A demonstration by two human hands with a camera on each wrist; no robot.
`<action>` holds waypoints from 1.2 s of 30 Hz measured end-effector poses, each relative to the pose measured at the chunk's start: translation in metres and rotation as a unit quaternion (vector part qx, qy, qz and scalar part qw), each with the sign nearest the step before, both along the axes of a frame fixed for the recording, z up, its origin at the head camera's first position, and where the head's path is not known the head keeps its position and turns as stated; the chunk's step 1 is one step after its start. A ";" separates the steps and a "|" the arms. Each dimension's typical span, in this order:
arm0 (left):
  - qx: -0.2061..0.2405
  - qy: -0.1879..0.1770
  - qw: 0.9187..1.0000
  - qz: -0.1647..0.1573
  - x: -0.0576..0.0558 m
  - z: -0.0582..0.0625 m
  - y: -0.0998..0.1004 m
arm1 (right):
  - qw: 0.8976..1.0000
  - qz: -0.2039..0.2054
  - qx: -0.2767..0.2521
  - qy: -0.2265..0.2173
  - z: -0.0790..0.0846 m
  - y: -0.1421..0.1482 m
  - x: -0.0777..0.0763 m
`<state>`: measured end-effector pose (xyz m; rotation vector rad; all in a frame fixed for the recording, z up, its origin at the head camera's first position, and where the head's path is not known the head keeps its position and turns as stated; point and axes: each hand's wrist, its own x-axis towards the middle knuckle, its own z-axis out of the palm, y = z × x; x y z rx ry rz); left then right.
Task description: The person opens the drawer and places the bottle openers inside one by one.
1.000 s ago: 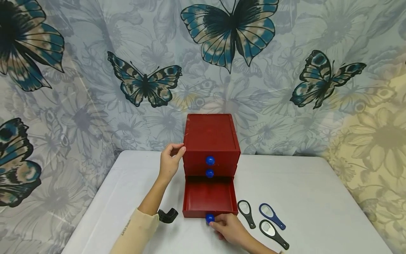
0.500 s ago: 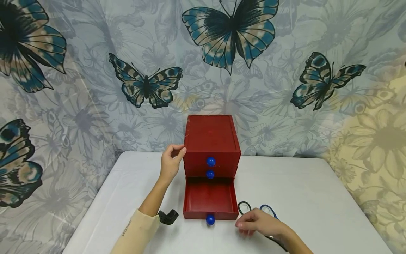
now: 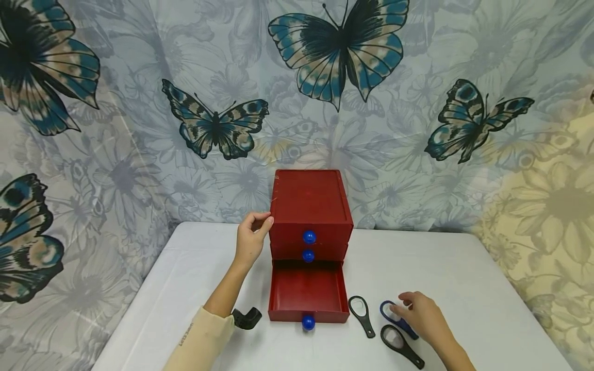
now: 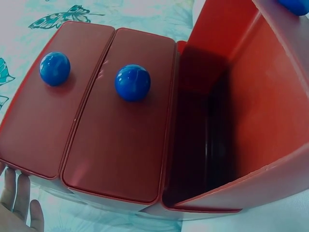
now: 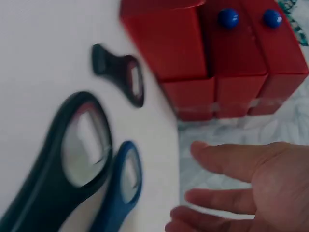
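A red drawer unit (image 3: 311, 198) with blue ball knobs stands on the table. Its bottom drawer (image 3: 287, 315) is pulled out, and the bottom inside looks bare. My left hand (image 3: 249, 241) rests its fingertips against the unit's left side near the top; in the left wrist view its fingers (image 4: 22, 195) are fairly straight. To the right, my right hand (image 3: 426, 317) hovers over a blue magnifying glass (image 3: 409, 331), hiding part of it. Thumb and fingers are apart and hold nothing. A smaller black magnifying glass (image 3: 366, 327) and a larger black magnifying glass (image 3: 411, 355) lie nearby.
A white-covered table (image 3: 464, 278) carries everything. A butterfly-print cloth (image 3: 385, 154) hangs behind it. By my left sleeve (image 3: 199, 335) juts a black angular piece (image 3: 247, 318), left of the drawer.
My right hand has let go of the bottom drawer's knob and moved right, across the smaller black magnifying glass, to above the blue one. The drawer and left hand have stayed put.
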<state>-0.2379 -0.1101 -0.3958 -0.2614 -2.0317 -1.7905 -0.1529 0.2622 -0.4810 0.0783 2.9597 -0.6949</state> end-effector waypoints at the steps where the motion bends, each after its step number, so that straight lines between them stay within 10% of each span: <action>1: 0.000 0.000 1.000 0.001 0.000 0.000 0.000 | 1.000 -0.001 0.014 -0.004 -0.003 0.001 0.001; 36: 0.003 0.004 1.000 -0.008 -0.001 -0.001 -0.001 | 0.997 0.028 0.077 0.015 -0.032 0.003 0.012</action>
